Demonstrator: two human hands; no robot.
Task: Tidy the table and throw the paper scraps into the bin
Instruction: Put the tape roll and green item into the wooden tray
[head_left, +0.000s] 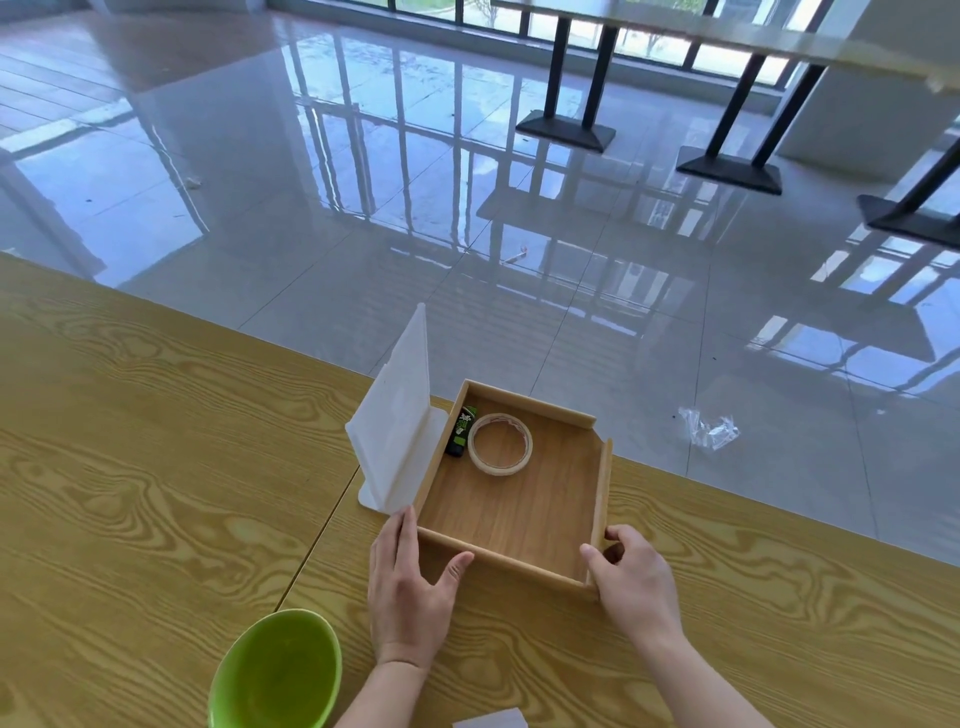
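A square wooden tray sits near the far edge of the wooden table. Inside it lie a roll of pale tape and a small black-and-green tube. My left hand grips the tray's near left corner, thumb against the front wall. My right hand holds the near right corner, fingers curled over the rim. A white paper scrap peeks in at the bottom edge of the view. A green bowl-like bin stands at the near left.
A white stand holding upright white sheets touches the tray's left side. Beyond the table edge lies a glossy tiled floor with a crumpled clear wrapper and black table bases farther back.
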